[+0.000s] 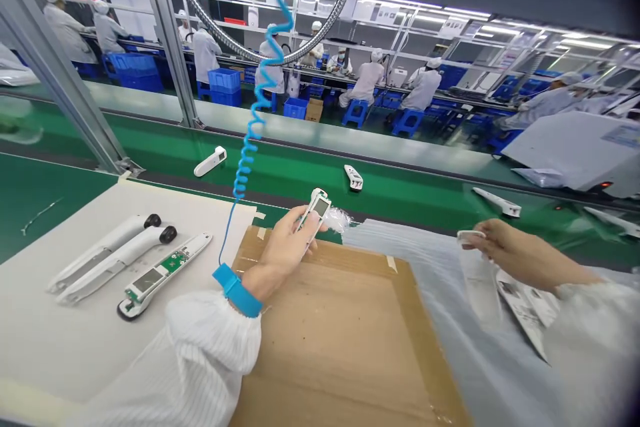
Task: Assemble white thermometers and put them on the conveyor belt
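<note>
My left hand (285, 240), with a blue strap on its wrist, is closed around a white handheld thermometer (319, 208) whose small grey screen and inner frame show. It is held tilted above the far edge of a cardboard sheet (350, 333). Out to the right, my right hand (497, 247) pinches a small white plastic part (471, 237) between thumb and fingers. Below that hand lie a clear plastic bag (480, 287) and white pieces (530, 310), partly hidden by my sleeve. To the left rests an opened thermometer half (163, 275) with a green circuit board.
Two white casings (117, 260) with black ends lie on white paper at left. Several devices, including a white thermometer (211, 161), sit on the green conveyor belt (290, 170). A coiled blue cord (254, 120) hangs ahead of my left wrist. Co-workers sit beyond the belt.
</note>
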`<act>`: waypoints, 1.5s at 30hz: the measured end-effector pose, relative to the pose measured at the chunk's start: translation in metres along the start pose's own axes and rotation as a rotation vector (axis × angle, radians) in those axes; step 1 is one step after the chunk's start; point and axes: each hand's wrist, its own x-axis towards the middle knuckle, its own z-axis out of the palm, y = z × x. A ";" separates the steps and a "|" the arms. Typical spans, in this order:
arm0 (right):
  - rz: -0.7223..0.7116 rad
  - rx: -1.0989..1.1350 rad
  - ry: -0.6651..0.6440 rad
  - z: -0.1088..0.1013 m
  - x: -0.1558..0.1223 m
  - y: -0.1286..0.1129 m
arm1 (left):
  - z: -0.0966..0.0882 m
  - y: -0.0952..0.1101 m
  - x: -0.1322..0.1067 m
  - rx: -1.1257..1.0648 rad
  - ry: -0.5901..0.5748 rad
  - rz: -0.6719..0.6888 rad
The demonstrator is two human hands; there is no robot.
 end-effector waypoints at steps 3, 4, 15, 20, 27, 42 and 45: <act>0.000 0.314 -0.134 0.002 -0.018 -0.048 | 0.002 -0.006 0.002 0.132 -0.004 0.077; 0.000 0.439 -0.137 0.009 -0.027 -0.067 | 0.003 -0.008 0.001 0.176 -0.001 0.110; -0.179 1.349 -0.492 0.122 -0.081 -0.164 | 0.000 -0.020 -0.004 0.479 -0.039 0.305; -0.314 1.250 -0.371 0.125 -0.079 -0.153 | 0.005 -0.018 -0.006 0.489 -0.087 0.242; -0.005 1.583 -0.310 0.122 -0.088 -0.171 | 0.025 -0.017 -0.019 0.813 -0.118 0.355; 0.184 1.985 -0.658 0.115 -0.102 -0.186 | 0.022 -0.018 -0.019 1.128 0.050 0.413; 0.159 1.983 -0.637 0.121 -0.107 -0.189 | 0.029 -0.018 -0.024 1.039 0.093 0.489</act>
